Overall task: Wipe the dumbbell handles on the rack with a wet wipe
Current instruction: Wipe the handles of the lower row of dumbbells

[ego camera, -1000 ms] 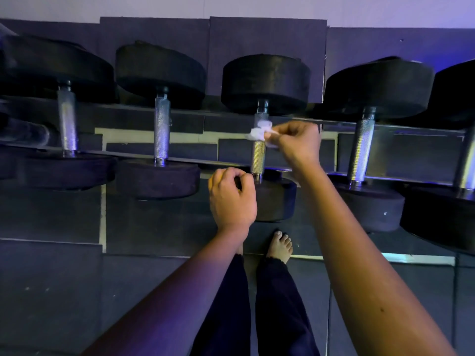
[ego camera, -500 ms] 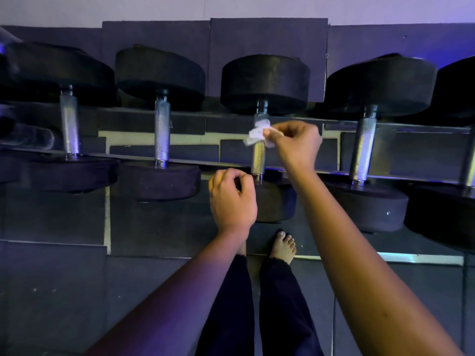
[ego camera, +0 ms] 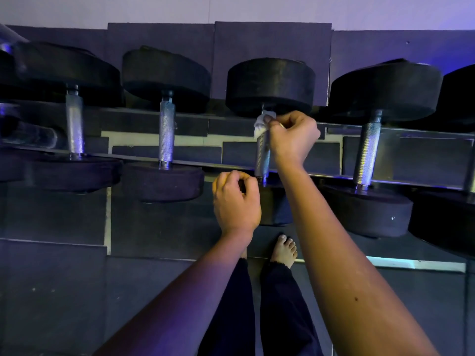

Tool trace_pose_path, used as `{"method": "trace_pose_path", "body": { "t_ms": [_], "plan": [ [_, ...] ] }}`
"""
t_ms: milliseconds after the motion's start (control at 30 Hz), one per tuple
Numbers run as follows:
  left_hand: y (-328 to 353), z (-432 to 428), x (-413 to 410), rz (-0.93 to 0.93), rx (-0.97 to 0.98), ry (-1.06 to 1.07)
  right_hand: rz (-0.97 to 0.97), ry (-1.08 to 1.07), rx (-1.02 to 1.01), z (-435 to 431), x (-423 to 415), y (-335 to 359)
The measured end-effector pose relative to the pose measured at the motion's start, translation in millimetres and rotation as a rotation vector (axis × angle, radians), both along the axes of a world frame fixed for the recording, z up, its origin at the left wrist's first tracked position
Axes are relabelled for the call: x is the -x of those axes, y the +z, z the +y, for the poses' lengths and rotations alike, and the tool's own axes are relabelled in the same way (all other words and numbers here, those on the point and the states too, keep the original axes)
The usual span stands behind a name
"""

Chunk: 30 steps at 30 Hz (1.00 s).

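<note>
I count four black, round-headed dumbbells [ego camera: 167, 75] with knurled steel handles lying across the grey steel rack rail [ego camera: 218, 164], and a fifth cut off at the right edge. One crumpled white wet wipe [ego camera: 260, 125] sits at the far end of the third handle [ego camera: 262, 155] from the left. My right hand [ego camera: 293, 136] pinches the wipe against that handle, fingers closed tight. My left hand [ego camera: 235, 204] is just beside the handle's near end, fingers curled; I cannot tell whether they hold anything.
</note>
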<state>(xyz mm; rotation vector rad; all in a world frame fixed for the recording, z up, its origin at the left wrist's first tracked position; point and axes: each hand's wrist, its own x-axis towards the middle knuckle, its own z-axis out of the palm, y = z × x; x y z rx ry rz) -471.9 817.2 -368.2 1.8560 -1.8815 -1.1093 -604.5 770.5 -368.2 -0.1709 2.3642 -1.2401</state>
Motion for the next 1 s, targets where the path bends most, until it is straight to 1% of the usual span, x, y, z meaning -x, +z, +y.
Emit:
{"method": "trace_pose_path", "body": {
  "t_ms": [100, 267, 433, 600, 667, 733, 867, 1000],
  "plan": [
    [-1, 0, 0, 0.0, -0.004, 0.0, 0.022, -0.025, -0.007, 4, 3, -3],
    [-1, 0, 0, -0.015, 0.007, 0.003, -0.044, 0.105, -0.019, 5, 8, -1],
    [-1, 0, 2, -0.002, 0.012, 0.027, -0.106, 0.167, -0.078, 12, 22, 2],
    [-3, 0, 1, -0.01, 0.021, 0.019, -0.263, 0.41, -0.231, 53, 10, 2],
    [-4, 0, 1, -0.015, 0.017, 0.024, -0.265, 0.478, -0.255, 68, 1, 2],
    [-4, -1, 2, -0.014, 0.01, 0.022, -0.219, 0.521, -0.248, 72, -2, 2],
    [-5, -1, 1, -0.002, 0.013, 0.013, -0.193, 0.534, -0.255, 66, -2, 1],
    [-3, 0, 1, 0.009, 0.028, 0.012, -0.205, 0.453, -0.208, 71, -1, 1]
  ]
}}
